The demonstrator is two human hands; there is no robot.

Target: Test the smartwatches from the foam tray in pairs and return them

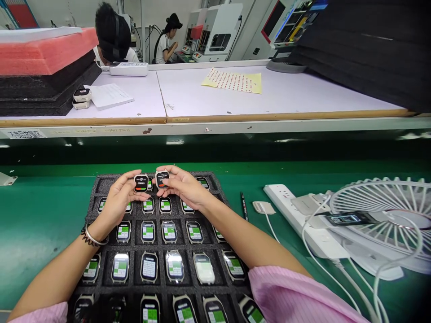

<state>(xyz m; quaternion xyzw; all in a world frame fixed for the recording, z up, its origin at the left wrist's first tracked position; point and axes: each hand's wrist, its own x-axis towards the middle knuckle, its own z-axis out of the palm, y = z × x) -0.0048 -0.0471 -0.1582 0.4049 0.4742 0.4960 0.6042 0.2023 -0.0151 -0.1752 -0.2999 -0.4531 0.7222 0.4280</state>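
So the left hand (pixel 116 199) is pinching one lit smartwatch (pixel 141 183) by its edges, while the right hand (pixel 185 186) grips a second smartwatch (pixel 161 176), thumb over the screen. They're side by side above a dark foam tray (pixel 104 180) full of watches.

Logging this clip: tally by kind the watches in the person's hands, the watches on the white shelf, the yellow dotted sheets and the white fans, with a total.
Held watches: 2, one in the left hand, one in the right hand
Shelf watches: 2
Yellow dotted sheet: 1
White fan: 1
Total: 6
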